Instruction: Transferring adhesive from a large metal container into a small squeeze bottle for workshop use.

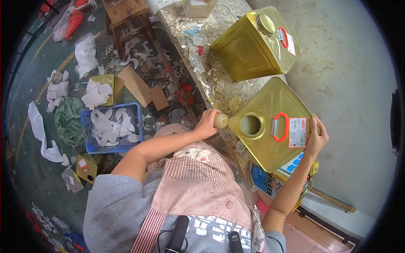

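Note:
My left hand (206,124) is closed around a small translucent bottle (221,121). The bottle's open neck points at the near corner of a square gold tin can (274,99). That can has a round uncapped opening and a red carry handle (280,127) on its top, which is tilted toward me. Fingers of my right hand (317,137) grip the can's right-hand edge, beside its white label. Any liquid passing between can and bottle is not visible. Behind it, a second gold tin can (244,57) stands with its round cap (265,24) on.
Dried residue and scraps cover the narrow worktable (192,63) along the wall. Below my right forearm stands a blue printed can (265,179). On the littered floor are a blue basket (138,122) of white curved pieces, cardboard (134,86) and a wooden stool (125,12).

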A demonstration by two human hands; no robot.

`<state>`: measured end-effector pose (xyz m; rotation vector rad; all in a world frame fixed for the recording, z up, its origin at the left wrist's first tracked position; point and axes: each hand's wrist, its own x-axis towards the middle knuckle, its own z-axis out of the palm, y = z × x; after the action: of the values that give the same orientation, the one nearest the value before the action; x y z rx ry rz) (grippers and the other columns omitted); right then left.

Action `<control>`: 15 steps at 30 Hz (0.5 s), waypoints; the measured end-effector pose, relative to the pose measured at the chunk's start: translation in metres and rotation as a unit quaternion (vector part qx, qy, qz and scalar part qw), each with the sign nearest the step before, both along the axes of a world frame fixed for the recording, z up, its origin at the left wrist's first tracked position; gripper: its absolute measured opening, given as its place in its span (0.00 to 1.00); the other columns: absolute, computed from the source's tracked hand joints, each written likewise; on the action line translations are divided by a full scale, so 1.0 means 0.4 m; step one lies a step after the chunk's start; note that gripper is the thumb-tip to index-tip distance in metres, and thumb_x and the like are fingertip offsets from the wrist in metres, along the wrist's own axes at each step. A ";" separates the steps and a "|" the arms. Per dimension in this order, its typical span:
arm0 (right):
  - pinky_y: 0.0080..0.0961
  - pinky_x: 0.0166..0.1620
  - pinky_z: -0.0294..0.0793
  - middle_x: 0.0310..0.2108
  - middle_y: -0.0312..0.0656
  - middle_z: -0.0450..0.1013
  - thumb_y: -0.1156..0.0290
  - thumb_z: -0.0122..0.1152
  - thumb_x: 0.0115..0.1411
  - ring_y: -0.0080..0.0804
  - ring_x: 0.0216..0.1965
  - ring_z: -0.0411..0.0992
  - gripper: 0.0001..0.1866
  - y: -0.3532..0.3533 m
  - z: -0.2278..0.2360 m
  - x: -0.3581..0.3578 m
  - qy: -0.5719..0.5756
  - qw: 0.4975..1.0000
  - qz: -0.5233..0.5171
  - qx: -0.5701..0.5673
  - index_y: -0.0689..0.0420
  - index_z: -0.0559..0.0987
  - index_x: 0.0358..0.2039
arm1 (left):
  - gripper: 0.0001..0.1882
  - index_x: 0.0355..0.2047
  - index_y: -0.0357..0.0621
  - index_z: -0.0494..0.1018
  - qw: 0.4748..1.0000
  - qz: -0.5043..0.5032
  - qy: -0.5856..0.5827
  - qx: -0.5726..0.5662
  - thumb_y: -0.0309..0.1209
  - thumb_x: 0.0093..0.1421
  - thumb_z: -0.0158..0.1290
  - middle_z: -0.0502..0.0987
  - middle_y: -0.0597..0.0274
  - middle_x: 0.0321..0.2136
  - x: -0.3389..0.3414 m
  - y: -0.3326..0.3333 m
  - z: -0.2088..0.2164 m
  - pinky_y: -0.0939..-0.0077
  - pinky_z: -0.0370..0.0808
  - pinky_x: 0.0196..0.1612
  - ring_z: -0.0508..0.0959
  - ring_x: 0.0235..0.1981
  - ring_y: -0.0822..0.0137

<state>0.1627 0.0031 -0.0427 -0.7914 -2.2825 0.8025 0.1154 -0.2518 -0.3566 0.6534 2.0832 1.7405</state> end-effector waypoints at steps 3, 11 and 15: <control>0.16 0.40 0.71 0.33 0.38 0.79 0.69 0.67 0.59 0.19 0.34 0.73 0.13 0.005 -0.003 0.004 0.002 1.000 0.000 -0.007 0.62 0.84 0.41 | 0.34 0.51 0.46 0.62 1.000 0.007 0.001 0.008 0.24 0.42 0.64 0.68 0.50 0.49 0.001 0.003 -0.003 0.54 0.62 0.59 0.65 0.55 0.43; 0.15 0.40 0.71 0.33 0.38 0.79 0.70 0.66 0.59 0.18 0.34 0.73 0.12 0.013 -0.004 0.010 0.007 1.000 -0.001 -0.011 0.62 0.84 0.41 | 0.34 0.51 0.45 0.63 1.000 0.014 0.002 0.012 0.25 0.42 0.64 0.68 0.49 0.49 0.001 0.007 -0.001 0.55 0.62 0.59 0.65 0.55 0.43; 0.15 0.40 0.71 0.33 0.39 0.79 0.70 0.66 0.59 0.18 0.33 0.73 0.12 0.017 -0.006 0.011 0.003 1.000 -0.002 0.006 0.62 0.84 0.41 | 0.33 0.50 0.44 0.63 1.000 0.012 0.015 0.007 0.28 0.45 0.66 0.68 0.49 0.49 0.001 0.007 -0.006 0.55 0.64 0.57 0.66 0.54 0.44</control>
<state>0.1672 0.0100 -0.0449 -0.7865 -2.2778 0.7887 0.1158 -0.2490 -0.3588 0.6637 2.1091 1.7703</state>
